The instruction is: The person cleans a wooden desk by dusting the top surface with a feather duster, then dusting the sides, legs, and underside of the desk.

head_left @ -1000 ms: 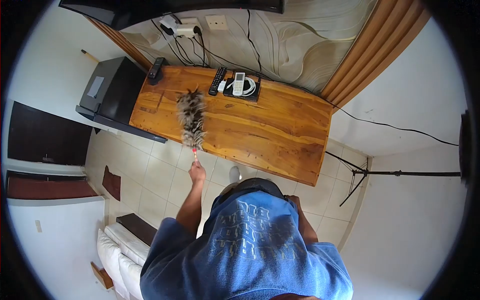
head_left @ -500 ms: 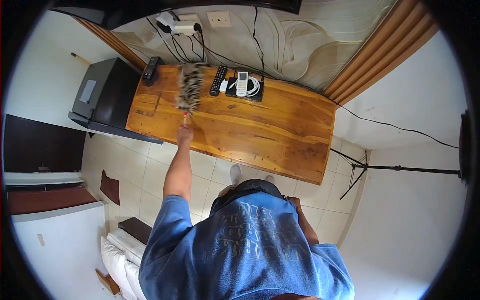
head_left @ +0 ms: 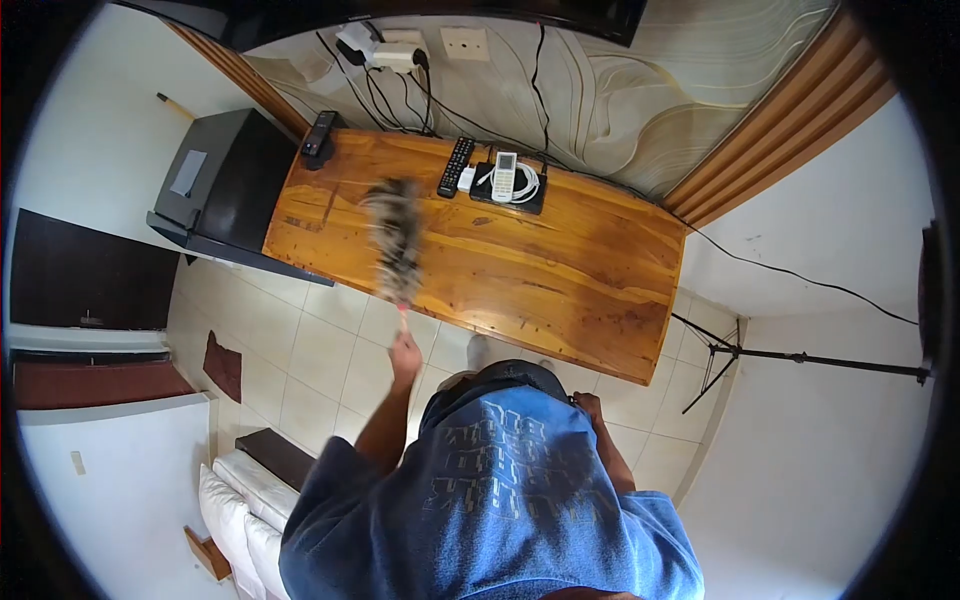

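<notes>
My left hand (head_left: 404,354) is closed around the handle of a feather duster (head_left: 398,245), just off the table's front edge. The duster's grey-brown feathers, blurred by motion, lie over the left part of the wooden table (head_left: 560,290). At my waist, my right hand (head_left: 589,405) has its fingers curled in beside the dark waistband, and what they hold, if anything, is hidden. Beyond the duster, toward the wall, are a black remote control (head_left: 456,167) and a white remote control (head_left: 504,177) with a coiled white cable (head_left: 524,184) on a black box (head_left: 532,204).
A dark fridge (head_left: 245,170) adjoins the table's left end. Another black device (head_left: 319,138) stands on the back left corner. Plugs and cables hang from a wall socket (head_left: 465,44). On the right stands a black tripod (head_left: 735,350). White pillows (head_left: 235,500) lie lower left.
My left hand has drawn the feather duster back toward me and slightly right, from the table's back edge to its front. The right hand stays at the waist.
</notes>
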Action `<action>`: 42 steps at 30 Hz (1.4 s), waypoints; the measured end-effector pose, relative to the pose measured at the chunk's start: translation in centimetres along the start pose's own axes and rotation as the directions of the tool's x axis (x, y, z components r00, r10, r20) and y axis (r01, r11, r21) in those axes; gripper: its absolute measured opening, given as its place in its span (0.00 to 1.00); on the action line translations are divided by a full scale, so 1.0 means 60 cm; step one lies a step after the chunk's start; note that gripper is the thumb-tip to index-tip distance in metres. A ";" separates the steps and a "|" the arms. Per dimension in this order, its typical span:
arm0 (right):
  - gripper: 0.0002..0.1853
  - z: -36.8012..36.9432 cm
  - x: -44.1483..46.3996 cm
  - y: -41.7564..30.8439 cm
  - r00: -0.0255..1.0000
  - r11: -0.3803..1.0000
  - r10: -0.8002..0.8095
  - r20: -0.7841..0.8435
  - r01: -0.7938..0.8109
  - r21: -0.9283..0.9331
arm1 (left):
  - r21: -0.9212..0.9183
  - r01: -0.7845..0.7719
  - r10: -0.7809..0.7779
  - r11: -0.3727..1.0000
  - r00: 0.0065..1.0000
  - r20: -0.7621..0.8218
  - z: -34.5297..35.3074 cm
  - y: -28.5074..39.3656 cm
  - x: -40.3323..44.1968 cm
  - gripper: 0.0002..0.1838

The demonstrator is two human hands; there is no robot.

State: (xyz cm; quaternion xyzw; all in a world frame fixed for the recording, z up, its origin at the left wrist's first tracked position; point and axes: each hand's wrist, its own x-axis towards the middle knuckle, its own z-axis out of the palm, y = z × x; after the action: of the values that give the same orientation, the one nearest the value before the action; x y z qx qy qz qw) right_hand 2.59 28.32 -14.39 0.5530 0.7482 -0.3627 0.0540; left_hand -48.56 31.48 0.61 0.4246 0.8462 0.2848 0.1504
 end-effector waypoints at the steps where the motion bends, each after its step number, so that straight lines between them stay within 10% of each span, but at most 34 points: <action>1: 0.14 0.004 0.000 0.004 1.000 1.000 -0.018 -0.022 0.018 0.004 | -0.067 -0.017 0.021 0.998 0.997 0.071 -0.005 0.006 -0.054 0.17; 4: 0.14 0.022 0.007 0.016 0.999 0.997 0.033 -0.019 -0.032 0.074 | 0.094 0.239 -0.255 0.966 0.934 0.248 -0.051 0.044 -0.138 0.22; 9: 0.14 0.018 0.005 0.020 0.998 0.999 0.011 0.059 -0.013 0.037 | -0.002 0.403 -0.397 0.915 0.901 -0.177 -0.020 -0.031 -0.087 0.23; 16: 0.12 -0.020 0.036 -0.007 0.997 0.993 -0.044 0.063 0.051 -0.106 | 0.088 0.036 -0.043 0.996 0.995 0.090 -0.065 -0.019 -0.061 0.16; 20: 0.20 -0.011 0.037 0.003 0.999 0.999 -0.037 0.032 0.038 -0.016 | -0.101 0.484 -0.493 0.869 0.864 -0.104 -0.024 -0.085 -0.006 0.22; 24: 0.14 0.011 0.037 0.016 0.992 0.992 -0.092 0.081 0.098 -0.077 | 0.106 -0.018 0.013 0.994 0.999 0.047 -0.050 -0.058 -0.012 0.26; 27: 0.15 0.015 0.028 0.011 0.989 0.975 -0.135 0.065 0.144 -0.166 | 0.132 -0.097 0.106 0.986 0.993 -0.059 -0.067 -0.079 0.015 0.26; 31: 0.14 0.008 0.031 -0.018 0.993 0.981 -0.107 0.059 0.115 -0.157 | -0.350 0.683 -0.739 0.641 0.673 -0.040 -0.097 0.000 0.062 0.22; 34: 0.14 0.016 0.041 -0.024 0.991 0.981 -0.126 0.045 0.131 -0.141 | 0.092 0.117 -0.108 0.989 0.989 -0.098 -0.075 -0.071 0.068 0.21; 37: 0.14 0.019 0.053 -0.033 0.989 0.980 -0.142 0.034 0.146 -0.132 | 0.209 0.061 -0.074 0.976 0.996 0.058 -0.104 -0.061 0.091 0.22; 40: 0.14 0.004 0.058 -0.057 0.993 0.984 -0.106 0.060 0.113 -0.135 | -0.065 0.479 -0.482 0.875 0.875 -0.037 -0.087 -0.090 0.160 0.23; 42: 0.15 -0.001 0.066 -0.074 0.994 0.984 -0.068 0.088 0.082 -0.156 | -0.021 0.379 -0.378 0.925 0.917 -0.129 -0.075 -0.090 0.188 0.27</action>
State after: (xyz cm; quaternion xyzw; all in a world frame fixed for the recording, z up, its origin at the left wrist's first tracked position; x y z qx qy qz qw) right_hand -2.74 30.91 -14.14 0.5029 0.7923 -0.3258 0.1151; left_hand -60.90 36.36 0.73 0.2339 0.9208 0.2758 0.1462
